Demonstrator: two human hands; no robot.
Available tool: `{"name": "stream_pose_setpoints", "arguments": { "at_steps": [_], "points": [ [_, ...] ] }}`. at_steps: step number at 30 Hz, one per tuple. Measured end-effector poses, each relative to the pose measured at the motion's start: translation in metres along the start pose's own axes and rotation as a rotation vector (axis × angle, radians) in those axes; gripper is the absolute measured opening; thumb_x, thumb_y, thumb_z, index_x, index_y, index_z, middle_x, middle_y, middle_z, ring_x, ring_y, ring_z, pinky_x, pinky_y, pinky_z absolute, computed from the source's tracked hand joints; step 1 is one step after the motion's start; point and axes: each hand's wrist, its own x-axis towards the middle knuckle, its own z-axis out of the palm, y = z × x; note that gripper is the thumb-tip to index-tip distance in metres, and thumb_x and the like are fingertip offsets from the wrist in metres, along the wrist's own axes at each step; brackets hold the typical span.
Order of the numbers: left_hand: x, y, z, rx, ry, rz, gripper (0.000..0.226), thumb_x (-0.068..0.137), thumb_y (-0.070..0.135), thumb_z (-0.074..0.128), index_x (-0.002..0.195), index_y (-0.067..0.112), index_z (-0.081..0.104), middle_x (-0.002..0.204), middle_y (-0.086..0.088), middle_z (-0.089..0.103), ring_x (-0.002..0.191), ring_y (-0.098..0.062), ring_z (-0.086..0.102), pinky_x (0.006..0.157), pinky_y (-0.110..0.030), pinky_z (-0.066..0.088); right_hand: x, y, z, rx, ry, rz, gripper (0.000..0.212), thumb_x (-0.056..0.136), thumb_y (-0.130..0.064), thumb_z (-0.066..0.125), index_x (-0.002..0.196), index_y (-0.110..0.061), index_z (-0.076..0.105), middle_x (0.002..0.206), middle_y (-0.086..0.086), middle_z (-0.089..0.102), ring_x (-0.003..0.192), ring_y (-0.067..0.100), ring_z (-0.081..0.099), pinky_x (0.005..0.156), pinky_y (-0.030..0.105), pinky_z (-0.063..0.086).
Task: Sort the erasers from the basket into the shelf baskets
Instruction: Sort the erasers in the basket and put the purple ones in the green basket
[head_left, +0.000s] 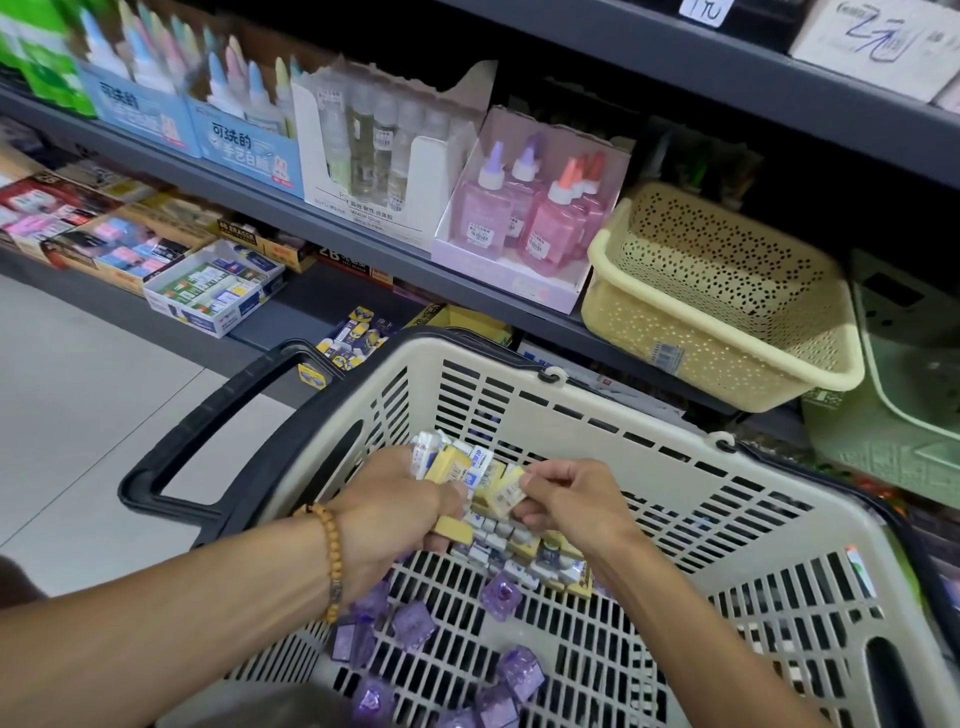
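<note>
- left hand (400, 499) gripping a stack of yellow/white erasers (452, 460), inside the beige basket (779, 545)
- right hand (566, 499) pinching one yellow eraser (506, 493); hands close together
- loose erasers (519, 551) on basket floor; purple ones (415, 626) nearer
- cream shelf basket (727, 291) on shelf, upper right

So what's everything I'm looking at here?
shopping basket: one, beige with black handle, foreground
yellow erasers: a pile, yellow and white, in the shopping basket
purple items: several, translucent purple, on basket floor
cream basket: one, perforated, on shelf at right
pink glue bottles: several, in a box left of it
eraser boxes: several, lower shelf at left
left hand: grip full of erasers, beaded bracelet on wrist
right hand: pinching one yellow eraser
</note>
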Motion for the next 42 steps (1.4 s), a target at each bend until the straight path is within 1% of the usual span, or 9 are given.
{"name": "stream_pose_setpoints", "arguments": {
  "at_steps": [4, 6, 11, 14, 21, 26, 33, 39, 42],
  "points": [
    [0.001, 0.002, 0.002, 0.04, 0.025, 0.06, 0.007, 0.091, 0.009, 0.063, 0.097, 0.009, 0.063, 0.088, -0.01, 0.072, 0.071, -0.017, 0.068, 0.064, -0.029, 0.053, -0.004, -0.002, 0.009, -0.037, 0.093, -0.067, 0.013, 0.09, -0.005, 0.065, 0.094, -0.018, 0.068, 0.083, 0.004, 0.074, 0.081, 0.022, 0.073, 0.072, 0.035, 0.062],
    [0.003, 0.004, 0.004, 0.053, 0.04, 0.083, 0.007, 0.092, 0.01, 0.062, 0.099, 0.01, 0.063, 0.091, -0.009, 0.072, 0.075, -0.019, 0.07, 0.064, -0.03, 0.054, -0.013, -0.007, 0.006, -0.034, 0.079, -0.137, 0.013, 0.095, -0.01, 0.06, 0.094, -0.019, 0.069, 0.089, 0.002, 0.073, 0.077, 0.014, 0.073, 0.064, 0.026, 0.06],
    [0.008, 0.01, 0.011, -0.078, 0.084, 0.076, 0.012, 0.093, 0.005, 0.059, 0.104, 0.001, 0.059, 0.092, -0.016, 0.068, 0.072, -0.025, 0.068, 0.062, -0.03, 0.053, -0.044, -0.019, -0.001, 0.003, -0.248, -0.251, 0.029, 0.086, 0.003, 0.063, 0.098, -0.021, 0.073, 0.096, 0.0, 0.072, 0.071, 0.015, 0.068, 0.066, 0.027, 0.056],
    [0.006, 0.013, 0.017, -0.182, 0.027, -0.014, 0.024, 0.094, 0.004, 0.058, 0.113, -0.008, 0.054, 0.092, -0.019, 0.068, 0.067, -0.022, 0.068, 0.056, -0.027, 0.054, -0.052, -0.018, 0.003, -0.051, -0.292, -0.325, 0.024, 0.084, -0.002, 0.072, 0.1, -0.02, 0.071, 0.083, -0.009, 0.068, 0.062, 0.005, 0.06, 0.058, 0.018, 0.048],
    [0.007, 0.011, 0.018, -0.146, 0.025, -0.08, 0.04, 0.09, 0.011, 0.064, 0.126, 0.005, 0.048, 0.107, -0.017, 0.065, 0.089, -0.025, 0.07, 0.06, -0.028, 0.057, -0.031, 0.0, -0.016, 0.169, -0.059, -0.155, 0.011, 0.09, -0.006, 0.066, 0.101, -0.007, 0.068, 0.084, 0.011, 0.07, 0.063, 0.013, 0.066, 0.061, 0.022, 0.056],
    [0.007, 0.008, 0.014, -0.02, -0.02, -0.06, 0.023, 0.089, 0.014, 0.066, 0.11, 0.006, 0.062, 0.099, -0.018, 0.071, 0.069, -0.019, 0.066, 0.049, -0.023, 0.051, -0.009, 0.012, -0.018, 0.102, 0.052, -0.02, 0.014, 0.089, -0.004, 0.068, 0.101, -0.005, 0.062, 0.081, 0.014, 0.07, 0.062, 0.016, 0.069, 0.059, 0.022, 0.055],
    [0.006, 0.007, 0.019, 0.07, -0.079, -0.016, 0.022, 0.083, 0.009, 0.072, 0.1, -0.001, 0.062, 0.081, -0.015, 0.071, 0.059, -0.015, 0.065, 0.051, -0.022, 0.052, -0.015, 0.005, -0.008, -0.016, 0.122, -0.163, 0.017, 0.098, -0.011, 0.056, 0.089, -0.024, 0.065, 0.092, 0.002, 0.069, 0.063, 0.006, 0.069, 0.058, 0.014, 0.053],
    [0.003, 0.01, 0.027, 0.073, -0.215, -0.017, 0.031, 0.086, 0.007, 0.069, 0.113, -0.003, 0.058, 0.084, -0.014, 0.072, 0.063, -0.015, 0.067, 0.054, -0.02, 0.052, -0.027, -0.003, -0.013, 0.0, -0.298, -0.212, 0.011, 0.092, -0.027, 0.066, 0.094, -0.018, 0.072, 0.072, 0.001, 0.068, 0.061, 0.012, 0.061, 0.057, 0.022, 0.051],
    [0.002, 0.012, 0.03, 0.006, -0.203, -0.04, 0.036, 0.094, 0.004, 0.056, 0.128, -0.005, 0.048, 0.094, -0.019, 0.072, 0.067, -0.021, 0.067, 0.054, -0.023, 0.054, -0.021, 0.001, -0.026, 0.095, -0.2, -0.153, 0.01, 0.094, -0.016, 0.063, 0.093, -0.012, 0.072, 0.068, 0.0, 0.065, 0.057, 0.01, 0.059, 0.055, 0.02, 0.049]
  ]
}}
